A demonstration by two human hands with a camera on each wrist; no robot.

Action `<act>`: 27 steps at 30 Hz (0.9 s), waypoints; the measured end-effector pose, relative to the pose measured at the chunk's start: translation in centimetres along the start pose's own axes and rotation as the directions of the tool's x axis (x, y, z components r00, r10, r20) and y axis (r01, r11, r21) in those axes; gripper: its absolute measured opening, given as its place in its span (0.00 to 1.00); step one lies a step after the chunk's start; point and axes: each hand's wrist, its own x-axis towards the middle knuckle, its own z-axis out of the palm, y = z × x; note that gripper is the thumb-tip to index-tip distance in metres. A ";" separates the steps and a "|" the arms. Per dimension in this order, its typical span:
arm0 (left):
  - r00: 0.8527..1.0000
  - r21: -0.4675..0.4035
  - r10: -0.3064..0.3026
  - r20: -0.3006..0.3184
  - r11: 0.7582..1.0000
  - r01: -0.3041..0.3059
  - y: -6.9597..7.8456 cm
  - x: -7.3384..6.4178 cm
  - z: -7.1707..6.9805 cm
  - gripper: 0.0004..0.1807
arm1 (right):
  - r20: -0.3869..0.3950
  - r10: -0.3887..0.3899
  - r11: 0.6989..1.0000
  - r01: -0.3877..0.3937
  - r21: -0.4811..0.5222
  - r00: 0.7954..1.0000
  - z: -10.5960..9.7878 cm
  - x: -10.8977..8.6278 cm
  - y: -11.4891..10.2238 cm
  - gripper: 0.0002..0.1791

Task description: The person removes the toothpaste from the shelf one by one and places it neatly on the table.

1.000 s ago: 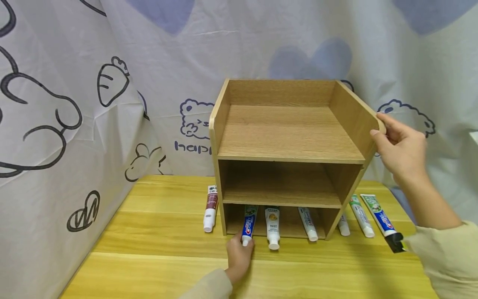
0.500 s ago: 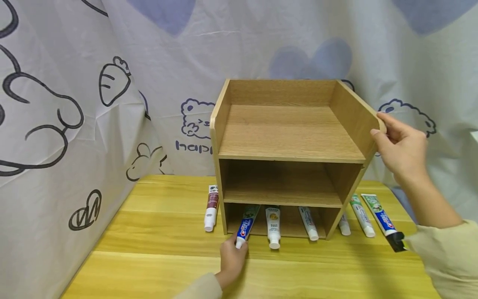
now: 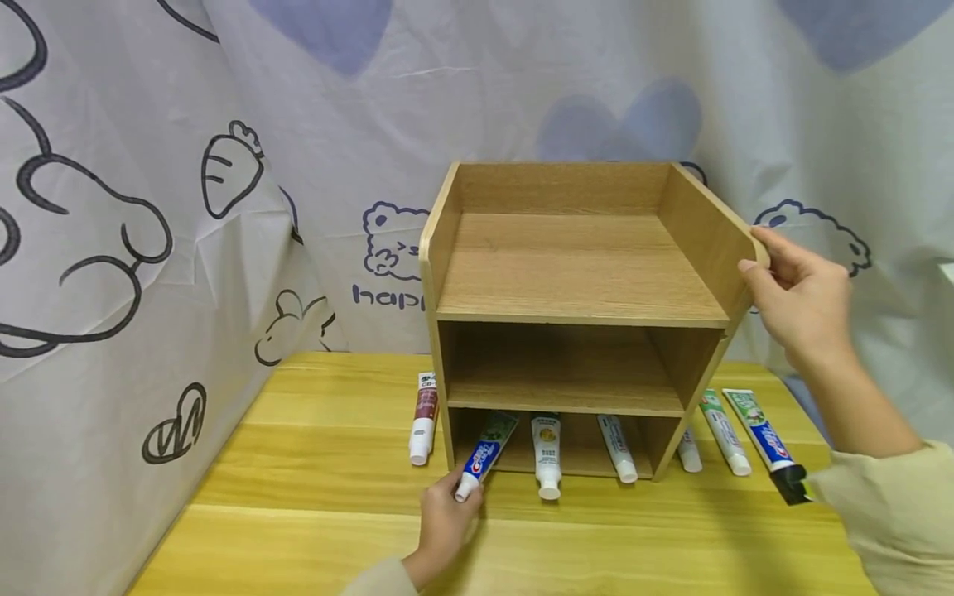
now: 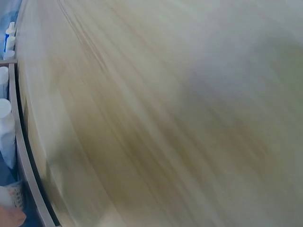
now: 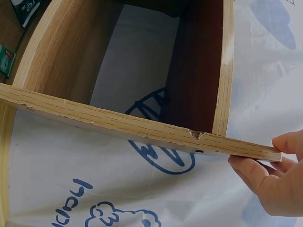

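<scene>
In the head view my left hand [image 3: 445,517] holds the capped end of a blue and green toothpaste tube [image 3: 484,451]. The tube slants out of the bottom compartment of a wooden shelf unit [image 3: 581,265], its far end still inside. My right hand [image 3: 808,302] grips the upper front corner of the unit's right side panel. Seen from the right wrist, thumb and fingers of that right hand [image 5: 277,182] pinch the panel edge [image 5: 142,126] from both faces. Only a bit of the left hand [image 4: 12,216] shows in the left wrist view.
A white tube [image 3: 546,455] and a slimmer tube [image 3: 617,447] also poke out of the bottom compartment. One maroon and white tube [image 3: 423,418] lies left of the unit. Several more, including a black-capped tube [image 3: 763,434], lie to its right on the wooden table [image 3: 298,480].
My left hand has moved left and slightly up, swinging the tube's capped end leftward so the tube lies more slanted. The right hand keeps its grip on the side panel.
</scene>
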 end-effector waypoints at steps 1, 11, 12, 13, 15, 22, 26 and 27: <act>1.000 -0.002 0.004 0.001 1.000 -0.004 -0.1 0.0 -0.1 0.19 | 0.004 0.002 1.000 -0.002 -0.003 1.000 0.0 0.0 0.0 0.26; 1.000 -0.080 -0.006 0.026 0.997 0.009 -1.0 0.8 -1.7 0.19 | 0.012 0.008 1.000 -0.008 -0.011 1.000 0.0 -0.1 0.1 0.26; 0.999 -0.094 -0.016 0.044 0.995 0.020 -1.0 0.9 -2.0 0.20 | 0.011 0.005 1.000 -0.005 -0.011 1.000 0.0 -0.1 0.1 0.26; 0.998 -0.107 -0.026 0.063 0.994 0.032 -1.1 0.9 -2.2 0.20 | 0.012 0.003 1.000 -0.003 -0.009 1.000 0.0 -0.1 0.1 0.26; 0.994 -0.137 -0.043 0.099 0.989 0.057 -1.3 1.1 -2.6 0.20 | 0.014 0.003 1.000 -0.003 -0.011 1.000 0.0 -0.1 0.1 0.26; 0.989 -0.161 -0.058 0.135 0.984 0.079 -1.8 1.5 -3.8 0.20 | 0.014 0.014 1.000 -0.013 -0.018 1.000 0.0 0.0 0.1 0.26; 0.988 -0.167 -0.068 0.140 0.982 0.091 -1.9 1.7 -4.4 0.21 | 0.011 0.010 1.000 -0.010 -0.015 1.000 0.0 0.0 0.1 0.26; 0.987 -0.176 -0.073 0.145 0.979 0.098 -1.9 1.8 -4.6 0.21 | 0.009 0.009 1.000 -0.009 -0.014 1.000 0.0 0.0 0.0 0.26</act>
